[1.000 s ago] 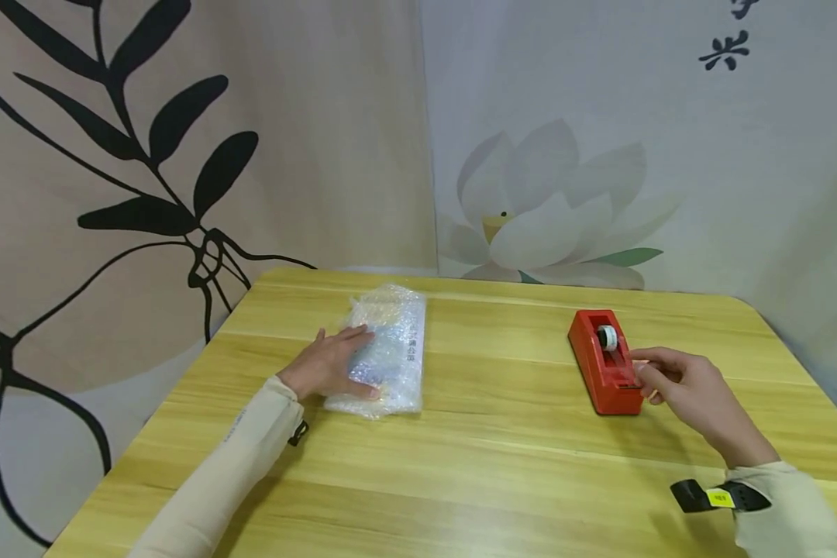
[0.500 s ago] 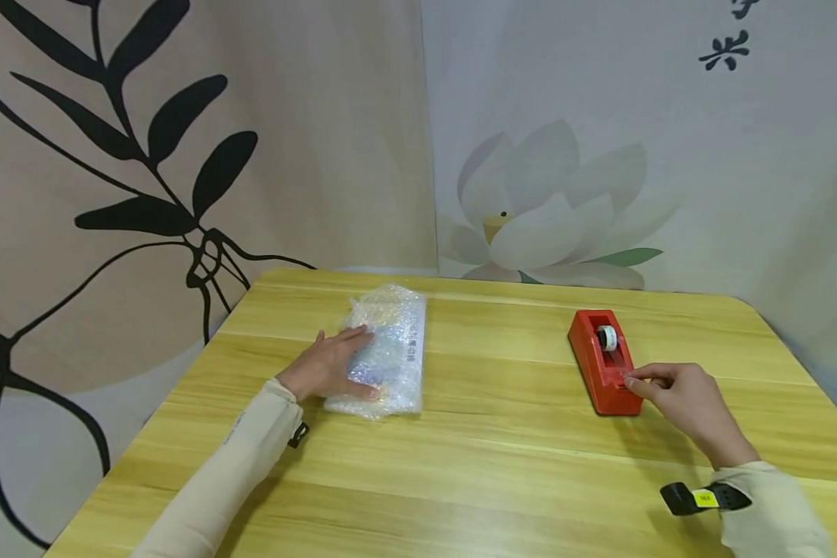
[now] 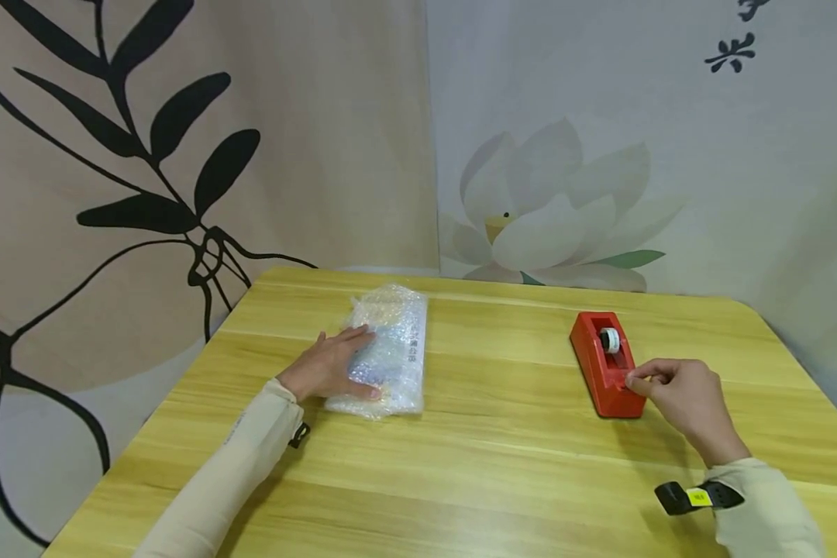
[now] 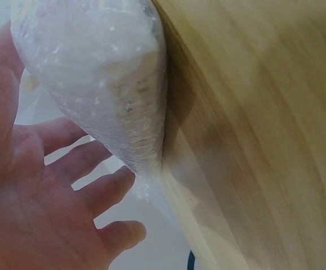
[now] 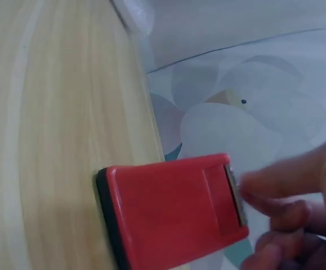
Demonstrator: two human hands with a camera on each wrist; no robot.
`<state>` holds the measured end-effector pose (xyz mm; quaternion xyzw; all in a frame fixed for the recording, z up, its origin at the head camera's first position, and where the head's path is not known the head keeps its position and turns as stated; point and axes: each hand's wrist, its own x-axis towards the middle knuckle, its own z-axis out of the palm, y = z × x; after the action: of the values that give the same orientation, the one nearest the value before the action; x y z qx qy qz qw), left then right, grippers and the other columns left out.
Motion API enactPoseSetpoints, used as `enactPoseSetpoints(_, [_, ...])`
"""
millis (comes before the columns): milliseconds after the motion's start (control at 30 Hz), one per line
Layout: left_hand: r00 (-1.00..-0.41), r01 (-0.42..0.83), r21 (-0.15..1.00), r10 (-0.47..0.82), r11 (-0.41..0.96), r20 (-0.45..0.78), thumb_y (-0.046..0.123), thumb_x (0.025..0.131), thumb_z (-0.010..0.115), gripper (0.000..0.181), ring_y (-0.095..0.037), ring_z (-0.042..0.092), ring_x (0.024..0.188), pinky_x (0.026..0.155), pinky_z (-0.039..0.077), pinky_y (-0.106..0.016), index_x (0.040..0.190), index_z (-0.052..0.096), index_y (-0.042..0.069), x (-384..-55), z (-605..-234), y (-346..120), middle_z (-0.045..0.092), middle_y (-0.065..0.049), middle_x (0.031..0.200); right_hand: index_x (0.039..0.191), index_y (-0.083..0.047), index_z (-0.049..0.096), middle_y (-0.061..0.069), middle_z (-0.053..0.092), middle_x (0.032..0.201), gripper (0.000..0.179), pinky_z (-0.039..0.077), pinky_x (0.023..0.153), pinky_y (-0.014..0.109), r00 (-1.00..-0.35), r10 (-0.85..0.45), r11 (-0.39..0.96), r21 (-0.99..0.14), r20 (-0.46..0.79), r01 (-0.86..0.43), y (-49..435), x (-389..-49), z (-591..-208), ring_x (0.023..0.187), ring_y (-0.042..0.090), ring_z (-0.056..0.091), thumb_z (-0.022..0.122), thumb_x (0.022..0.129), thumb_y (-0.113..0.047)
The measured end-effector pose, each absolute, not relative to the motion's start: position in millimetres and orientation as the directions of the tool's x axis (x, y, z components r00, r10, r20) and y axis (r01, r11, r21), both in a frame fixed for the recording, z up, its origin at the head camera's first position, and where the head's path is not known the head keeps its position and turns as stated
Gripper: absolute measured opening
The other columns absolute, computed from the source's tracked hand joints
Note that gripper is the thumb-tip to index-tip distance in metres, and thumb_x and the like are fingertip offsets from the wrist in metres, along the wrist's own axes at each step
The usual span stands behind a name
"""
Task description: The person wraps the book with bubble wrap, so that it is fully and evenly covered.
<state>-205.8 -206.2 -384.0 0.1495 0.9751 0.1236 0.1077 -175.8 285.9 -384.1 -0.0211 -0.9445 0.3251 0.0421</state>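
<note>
A flat package in bubble wrap with printed characters along its right side lies on the left part of the table. My left hand rests on its left edge with fingers spread; the left wrist view shows the straight fingers beside the wrapped package. On the right stands a red tape dispenser holding a small roll of tape. With thumb and forefinger, my right hand pinches the clear tape's end at the dispenser's front. In the right wrist view the fingertips are right by the toothed cutter.
The wooden table has its far edge close to a cloth backdrop printed with dark leaves and a pale lotus. A black band with a yellow label is strapped over the right sleeve.
My right hand has moved left from beside the dispenser to its front edge, thumb and forefinger now together there. The left hand, package and dispenser stay in place.
</note>
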Motion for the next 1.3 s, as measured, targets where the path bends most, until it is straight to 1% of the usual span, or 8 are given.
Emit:
enactPoseSetpoints(167, [-0.929,0.273,0.276,0.327,0.922,-0.173,0.055,0.073,0.083,0.107,-0.039,0.022,0.155,0.121,0.013,-0.069,0.157,0.033,0.011,-206.0,-383.4,-206.3,0.022,-0.014,0.168,0.101,0.002,0.074,0.001,0.057,0.066,0.027,0.032,0.047,0.027,-0.988,0.110,0.755,-0.656,0.105,0.014,281.7,-184.0,-373.7,0.057,0.011,0.043,0.064,0.097,-0.022])
enactPoseSetpoints(333, [-0.931,0.265,0.281,0.321,0.922,-0.175,0.054,0.073,0.083,0.107,-0.039,0.021,0.155,0.122,0.013,-0.069,0.157,0.033,0.011,-204.7,-382.6,-206.3,0.021,-0.013,0.168,0.110,0.005,0.069,-0.011,0.054,0.068,0.034,0.042,0.051,0.026,-0.996,0.094,0.565,-0.822,-0.012,0.063,283.4,-204.5,-362.9,0.058,0.009,0.043,0.059,0.101,-0.025])
enactPoseSetpoints(467, [-0.930,0.266,0.284,0.323,0.921,-0.177,0.055,0.073,0.083,0.107,-0.039,0.021,0.155,0.122,0.013,-0.069,0.157,0.033,0.011,-205.1,-384.6,-206.3,0.022,-0.013,0.168,0.100,-0.007,0.071,-0.013,0.051,0.068,0.023,0.045,0.055,0.025,-0.996,0.065,0.455,-0.887,-0.053,0.077,287.8,-219.4,-357.8,0.060,0.007,0.042,0.058,0.101,-0.026])
enactPoseSetpoints(567, [-0.928,0.266,0.290,0.326,0.919,-0.181,0.057,0.073,0.082,0.108,-0.038,0.020,0.155,0.122,0.012,-0.069,0.157,0.033,0.011,-206.1,-386.3,-206.2,0.021,-0.014,0.168,0.092,-0.018,0.071,-0.012,0.049,0.070,0.019,0.045,0.055,0.024,-0.996,0.053,0.427,-0.900,-0.075,0.090,289.4,-226.7,-355.1,0.062,0.007,0.042,0.057,0.102,-0.026])
enactPoseSetpoints(667, [-0.929,0.260,0.295,0.322,0.919,-0.184,0.056,0.073,0.082,0.108,-0.038,0.019,0.156,0.122,0.011,-0.068,0.157,0.032,0.011,-206.4,-386.6,-206.4,0.020,-0.013,0.168,0.088,-0.021,0.070,-0.013,0.048,0.070,0.019,0.044,0.055,0.024,-0.995,0.050,0.412,-0.906,-0.087,0.100,288.2,-231.2,-353.1,0.061,0.007,0.041,0.058,0.101,-0.026])
enactPoseSetpoints(900, [-0.930,0.257,0.298,0.319,0.919,-0.182,0.056,0.073,0.082,0.108,-0.039,0.019,0.155,0.123,0.012,-0.067,0.158,0.032,0.012,-206.6,-385.5,-207.2,0.019,-0.012,0.169,0.096,-0.016,0.069,-0.014,0.052,0.073,0.018,0.044,0.056,0.022,-0.994,0.057,0.398,-0.911,-0.094,0.109,285.1,-237.3,-349.4,0.061,0.007,0.041,0.056,0.102,-0.027])
enactPoseSetpoints(1100, [-0.929,0.252,0.305,0.318,0.918,-0.188,0.055,0.073,0.082,0.108,-0.038,0.018,0.156,0.123,0.011,-0.066,0.158,0.031,0.012,-205.7,-384.6,-206.3,0.019,-0.012,0.168,0.093,-0.024,0.069,-0.011,0.045,0.074,0.016,0.044,0.057,0.021,-0.991,0.057,0.344,-0.930,-0.118,0.131,285.4,-243.1,-350.2,0.063,0.008,0.040,0.057,0.102,-0.029])
enactPoseSetpoints(1300, [-0.932,0.241,0.305,0.308,0.921,-0.191,0.054,0.073,0.083,0.108,-0.038,0.018,0.156,0.124,0.011,-0.065,0.158,0.031,0.012,-205.6,-384.7,-206.0,0.019,-0.012,0.168,0.092,-0.024,0.070,-0.010,0.043,0.075,0.017,0.044,0.057,0.021,-0.993,0.063,0.311,-0.943,-0.105,0.119,282.0,-248.0,-350.1,0.063,0.008,0.040,0.057,0.102,-0.029])
